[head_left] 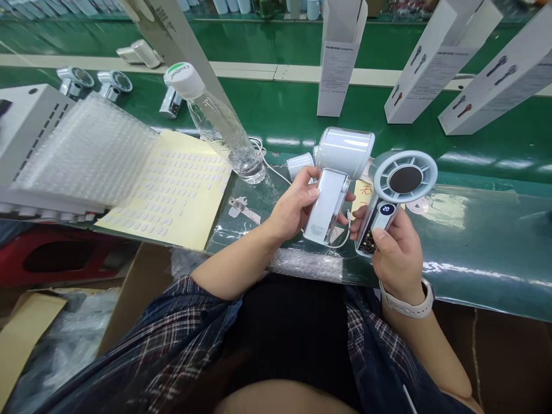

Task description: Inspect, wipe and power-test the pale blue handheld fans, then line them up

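Note:
My left hand [296,207] is wrapped round the handle of a light blue handheld fan [345,150], whose head points up and to the right. In my right hand [399,253] is a second light blue fan [405,179], its round grille facing me and its display lit with "20". Both fans are upright, side by side and slightly apart. A white cable [345,244] curves below the left fan. Behind my left hand a small light blue cylindrical part [299,167] lies on the bench.
A water bottle [224,129] stands left of my hands, by a yellow sticker sheet [181,190] and bubble wrap [90,152]. Tall white boxes [340,75] stand behind. More fans [115,81] lie at the back left. The green bench [487,230] extends right.

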Demonstrator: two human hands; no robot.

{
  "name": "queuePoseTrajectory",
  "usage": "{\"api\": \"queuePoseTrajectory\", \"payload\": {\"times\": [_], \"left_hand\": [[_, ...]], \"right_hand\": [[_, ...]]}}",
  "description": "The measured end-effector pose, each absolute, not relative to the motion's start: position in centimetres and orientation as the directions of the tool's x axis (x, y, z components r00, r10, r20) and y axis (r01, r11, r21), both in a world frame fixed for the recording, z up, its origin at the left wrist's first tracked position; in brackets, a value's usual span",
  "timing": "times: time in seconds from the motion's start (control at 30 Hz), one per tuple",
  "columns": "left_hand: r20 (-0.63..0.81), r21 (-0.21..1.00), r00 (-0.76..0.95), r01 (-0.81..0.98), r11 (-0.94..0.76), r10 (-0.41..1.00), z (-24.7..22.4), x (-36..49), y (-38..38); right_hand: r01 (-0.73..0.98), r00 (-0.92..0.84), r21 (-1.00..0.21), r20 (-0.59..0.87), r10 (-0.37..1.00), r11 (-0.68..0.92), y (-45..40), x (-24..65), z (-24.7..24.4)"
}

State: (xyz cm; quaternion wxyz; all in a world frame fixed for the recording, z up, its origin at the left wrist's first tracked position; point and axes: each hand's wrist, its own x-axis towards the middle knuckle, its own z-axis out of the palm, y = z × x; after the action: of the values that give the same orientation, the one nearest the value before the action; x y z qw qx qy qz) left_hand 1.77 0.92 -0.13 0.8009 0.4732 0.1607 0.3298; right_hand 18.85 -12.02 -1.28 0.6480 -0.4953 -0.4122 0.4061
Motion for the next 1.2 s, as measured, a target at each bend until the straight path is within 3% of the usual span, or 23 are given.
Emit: {"api": "queuePoseTrajectory", "payload": {"times": [0.67, 1.2], "left_hand": [[0.077, 0.853, 0.777, -0.376, 0.362, 0.625, 0.00, 1.79, 0.56], [0.082, 0.850, 0.781, -0.379, 0.366, 0.619, -0.06, 1.69, 0.54]], "right_hand": [[-0.196, 0.326, -0.960, 0.127, 0.937, 0.198, -12.07, 18.86, -1.64], [-0.165, 0.340, -0.965, 0.138, 0.930, 0.204, -12.03, 18.64, -1.49]]}}
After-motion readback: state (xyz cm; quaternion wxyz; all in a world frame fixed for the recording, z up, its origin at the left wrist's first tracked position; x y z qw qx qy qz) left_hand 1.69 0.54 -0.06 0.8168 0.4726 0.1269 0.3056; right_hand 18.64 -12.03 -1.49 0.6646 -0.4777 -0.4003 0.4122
